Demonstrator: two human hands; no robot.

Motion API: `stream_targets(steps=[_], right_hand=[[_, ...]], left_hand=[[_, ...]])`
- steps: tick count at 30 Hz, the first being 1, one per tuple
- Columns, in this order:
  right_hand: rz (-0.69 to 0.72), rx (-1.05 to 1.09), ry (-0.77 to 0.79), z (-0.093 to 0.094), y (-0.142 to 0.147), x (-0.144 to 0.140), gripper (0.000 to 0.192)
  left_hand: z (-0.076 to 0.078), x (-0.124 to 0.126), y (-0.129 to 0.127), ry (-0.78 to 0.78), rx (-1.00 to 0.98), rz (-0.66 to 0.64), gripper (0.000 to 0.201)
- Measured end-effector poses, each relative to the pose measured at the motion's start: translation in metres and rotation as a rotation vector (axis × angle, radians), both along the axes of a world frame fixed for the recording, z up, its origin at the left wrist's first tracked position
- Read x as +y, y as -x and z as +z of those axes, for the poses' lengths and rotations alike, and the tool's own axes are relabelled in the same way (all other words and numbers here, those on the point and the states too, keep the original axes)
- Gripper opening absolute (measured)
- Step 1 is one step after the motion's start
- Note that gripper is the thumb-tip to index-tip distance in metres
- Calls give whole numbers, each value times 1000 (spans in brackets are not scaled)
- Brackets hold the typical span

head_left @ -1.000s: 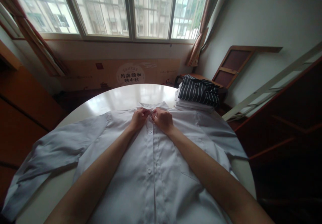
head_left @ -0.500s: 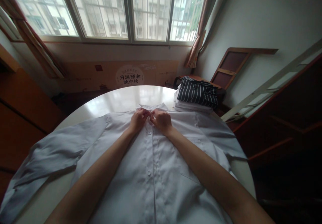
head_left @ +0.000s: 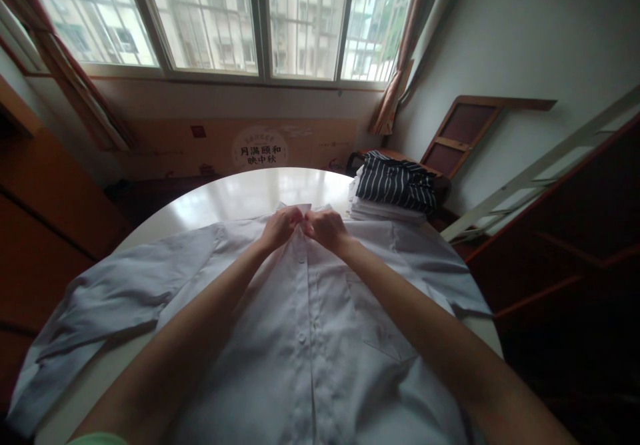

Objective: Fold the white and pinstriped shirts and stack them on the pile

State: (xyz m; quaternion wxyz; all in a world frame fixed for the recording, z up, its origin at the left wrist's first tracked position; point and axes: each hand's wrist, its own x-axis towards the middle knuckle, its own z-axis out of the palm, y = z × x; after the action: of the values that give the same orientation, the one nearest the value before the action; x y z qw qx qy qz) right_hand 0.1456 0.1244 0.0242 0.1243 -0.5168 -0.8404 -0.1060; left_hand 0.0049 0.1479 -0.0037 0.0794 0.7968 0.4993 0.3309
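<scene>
A white button-up shirt lies front side up across the round table, collar toward the window and sleeves spread to both sides. At the collar, my left hand pinches the shirt's front edge. Just beside it, my right hand grips the opposite edge with bent fingers. The cloth between the two hands is lifted a little. Buttons run down the middle below them, and a chest pocket shows on the right half. The top button, if there is one, is hidden by my fingers.
A folded stack of clothes with a black-and-white striped garment on top sits at the table's back right edge. A wooden chair stands behind it. A printed cardboard panel leans below the window.
Both hands have risen slightly with the collar edges, pulling the cloth up. My fingers are curled more tightly. The view has shifted a little, and a green band shows at the lower left.
</scene>
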Motion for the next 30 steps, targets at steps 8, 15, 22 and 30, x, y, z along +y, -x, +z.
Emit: stream_targets(steps=[8,15,22,30], right_hand=[[-72,-70,48,9,-38,-1,29],[-477,-20,222,-1,-114,-5,38],[-506,174,147,12,-127,-7,20],[-502,671,-81,49,-114,-4,24]], left_hand=[[5,-2,43,10,147,74,15],[-5,-15,146,150,331,417,54],[14,-23,161,47,367,431,16],[65,-17,128,-72,176,826,27]])
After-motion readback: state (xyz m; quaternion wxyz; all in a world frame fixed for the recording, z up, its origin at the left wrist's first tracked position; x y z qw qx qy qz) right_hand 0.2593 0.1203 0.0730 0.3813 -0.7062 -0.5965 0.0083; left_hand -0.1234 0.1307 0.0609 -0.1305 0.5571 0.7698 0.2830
